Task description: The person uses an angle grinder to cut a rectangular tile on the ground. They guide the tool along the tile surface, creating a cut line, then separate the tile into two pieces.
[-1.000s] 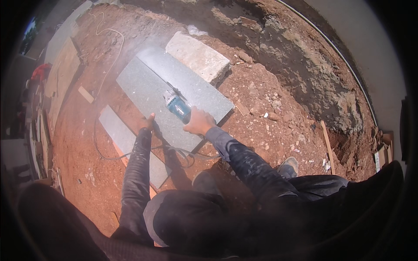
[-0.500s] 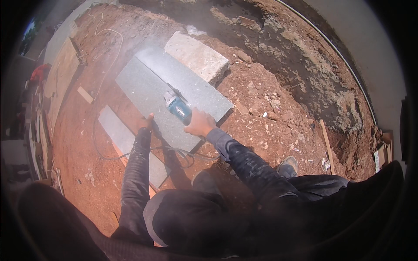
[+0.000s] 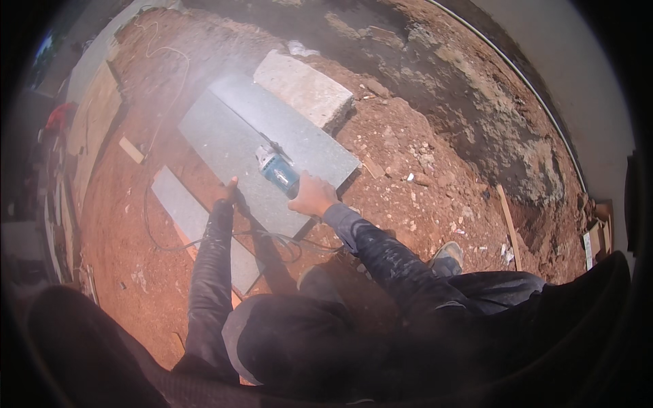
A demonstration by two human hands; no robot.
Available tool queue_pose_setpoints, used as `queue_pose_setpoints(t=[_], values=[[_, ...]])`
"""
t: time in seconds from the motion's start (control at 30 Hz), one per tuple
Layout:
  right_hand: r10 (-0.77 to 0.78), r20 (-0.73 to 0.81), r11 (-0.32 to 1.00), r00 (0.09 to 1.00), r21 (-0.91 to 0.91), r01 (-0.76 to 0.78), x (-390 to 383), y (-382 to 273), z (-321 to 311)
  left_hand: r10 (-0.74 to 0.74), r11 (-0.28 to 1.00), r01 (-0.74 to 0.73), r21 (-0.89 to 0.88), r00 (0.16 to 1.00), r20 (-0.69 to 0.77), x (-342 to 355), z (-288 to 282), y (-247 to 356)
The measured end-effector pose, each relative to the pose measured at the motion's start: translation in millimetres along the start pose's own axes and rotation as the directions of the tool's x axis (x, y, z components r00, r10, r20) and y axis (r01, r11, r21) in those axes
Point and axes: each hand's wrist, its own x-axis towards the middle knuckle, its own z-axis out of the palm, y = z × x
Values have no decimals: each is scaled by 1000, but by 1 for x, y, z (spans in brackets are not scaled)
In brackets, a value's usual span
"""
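Angle grinder [image 3: 277, 171], blue-green body, lies over the middle of a large grey slab [image 3: 235, 146]; disc end points far-left, on a dark straight line that runs to the slab's far end; pale dust hazes that end. Right hand [image 3: 314, 195] wraps the grinder's near end, fingers closed round the body; left hand [image 3: 228, 192] is at the slab's left edge, thumb uppermost, other fingers in shadow; cannot tell whether it grips or only presses.

Outward: narrow grey strip [image 3: 183, 200] on the ground left of the slab, a dark cable [image 3: 292, 253] looping near the slab's near corner and crossing the strip; rough pale block [image 3: 303, 88] just beside the slab's far-right edge; small wood offcut [image 3: 131, 150] on red soil [image 3: 122, 224] to the left, plywood board [image 3: 98, 122] beyond it; slim wooden stick [image 3: 507, 224] well to the right, near a rough earth bank [image 3: 476, 109]; shoe [image 3: 447, 260] at near right.
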Motion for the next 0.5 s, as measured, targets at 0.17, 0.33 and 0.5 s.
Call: queue_pose_setpoints(t=[0.17, 0.33, 0.5], values=[[4, -7, 1000, 1000, 15, -4, -6, 4, -3, 36, 999, -36, 2, 999, -33, 7, 8, -3], [1, -29, 1000, 1000, 17, 0, -6, 9, 2, 120, 990, -108, 95, 983, -137, 8, 17, -8], [-13, -49, 1000, 999, 15, 14, -11, 8, 0, 67, 994, -65, 92, 998, -11, 21, 14, -12]])
